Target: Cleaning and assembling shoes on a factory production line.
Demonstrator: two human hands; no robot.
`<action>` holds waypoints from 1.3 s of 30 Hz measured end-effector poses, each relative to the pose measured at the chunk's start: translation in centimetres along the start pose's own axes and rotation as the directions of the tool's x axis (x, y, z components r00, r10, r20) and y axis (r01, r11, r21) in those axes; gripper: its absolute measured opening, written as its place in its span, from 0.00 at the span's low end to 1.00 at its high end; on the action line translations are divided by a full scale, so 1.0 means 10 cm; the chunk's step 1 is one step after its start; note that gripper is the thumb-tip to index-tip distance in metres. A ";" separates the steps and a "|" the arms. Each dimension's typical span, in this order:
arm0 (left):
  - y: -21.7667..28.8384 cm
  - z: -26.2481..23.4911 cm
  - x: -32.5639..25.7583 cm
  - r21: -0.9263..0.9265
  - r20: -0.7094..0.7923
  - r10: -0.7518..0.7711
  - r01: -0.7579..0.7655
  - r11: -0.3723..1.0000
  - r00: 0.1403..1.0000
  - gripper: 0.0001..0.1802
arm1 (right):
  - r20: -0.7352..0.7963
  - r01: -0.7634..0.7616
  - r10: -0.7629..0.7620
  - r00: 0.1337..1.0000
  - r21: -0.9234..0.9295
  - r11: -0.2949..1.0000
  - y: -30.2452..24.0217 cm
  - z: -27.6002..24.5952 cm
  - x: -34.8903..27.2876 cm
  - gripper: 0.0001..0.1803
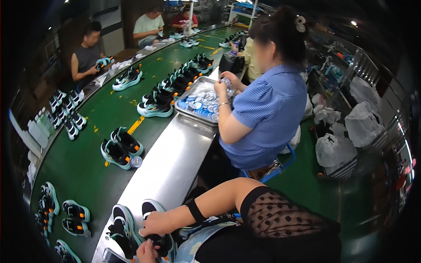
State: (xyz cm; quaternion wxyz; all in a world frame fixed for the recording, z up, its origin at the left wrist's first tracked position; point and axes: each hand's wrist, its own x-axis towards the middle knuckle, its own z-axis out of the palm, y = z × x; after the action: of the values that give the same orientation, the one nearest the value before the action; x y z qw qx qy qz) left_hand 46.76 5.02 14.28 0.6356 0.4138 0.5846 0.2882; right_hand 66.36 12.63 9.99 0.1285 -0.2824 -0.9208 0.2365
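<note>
The right hand lies on a black sneaker with a white and teal sole, its grip pressed down over the shoe at the near end of the steel worktop. The left hand touches the same shoe lower; whether its grip is closed, I cannot tell. A second sneaker stands just beside, and a seated person in a blue striped shirt reaches into a metal tray of round tags.

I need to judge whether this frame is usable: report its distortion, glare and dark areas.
Head view: strong fisheye bends the green conveyor belt and steel ledge into curves; corners fall to black vignette. Ceiling lamps glare on the steel ledge and metal tray. The right hand and left hand on the black shoe sit low at the edge, slightly soft but readable.
</note>
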 end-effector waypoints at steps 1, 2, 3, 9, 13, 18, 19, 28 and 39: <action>0.19 0.02 -0.06 -0.017 0.067 -0.110 0.111 0.994 0.992 0.13 | -0.027 -0.021 0.021 0.999 -0.009 1.000 0.00 0.03 0.07 0.19; 0.24 0.03 0.02 -0.017 0.139 -0.160 0.164 0.986 0.977 0.14 | 0.068 -0.064 0.059 0.996 0.074 0.995 0.01 -0.08 0.09 0.20; 0.20 0.02 0.05 -0.028 0.129 -0.160 0.165 0.986 0.979 0.14 | 0.078 -0.053 0.048 0.996 0.074 0.996 0.05 -0.11 0.08 0.20; -0.40 -0.07 0.05 -0.057 0.003 0.036 -0.035 0.998 0.999 0.10 | -0.131 -0.102 0.136 0.982 0.235 0.967 -0.23 -0.07 0.04 0.12; -0.11 -0.02 0.05 0.120 0.183 0.043 -0.065 0.991 0.982 0.11 | 0.228 -0.346 0.284 0.931 0.306 0.887 -0.11 -0.69 0.01 0.16; -0.06 -0.47 -0.22 0.406 -0.567 0.506 -0.314 0.858 0.650 0.03 | 0.102 -0.320 0.304 0.947 0.310 0.895 0.20 -1.02 0.51 0.16; -0.08 -0.57 -0.20 0.364 -0.638 0.451 -0.272 0.891 0.624 0.03 | 0.130 -0.373 0.350 0.928 0.310 0.875 0.16 -1.06 0.72 0.20; -0.32 -0.70 0.45 0.623 -0.466 0.613 -0.255 0.739 0.638 0.08 | 0.270 0.059 -0.107 0.957 0.180 0.982 0.03 -0.44 1.30 0.29; -0.15 -0.61 0.30 0.642 -0.249 0.638 -0.368 0.672 0.729 0.13 | 0.174 -0.125 0.104 0.979 0.111 0.986 -0.11 -0.34 1.14 0.29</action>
State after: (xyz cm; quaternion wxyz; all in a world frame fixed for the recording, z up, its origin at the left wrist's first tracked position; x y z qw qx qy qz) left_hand 41.03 8.00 11.57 0.2240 0.6480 0.6306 0.3637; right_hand 57.89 19.64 14.65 0.0537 -0.3058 -0.8943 0.3222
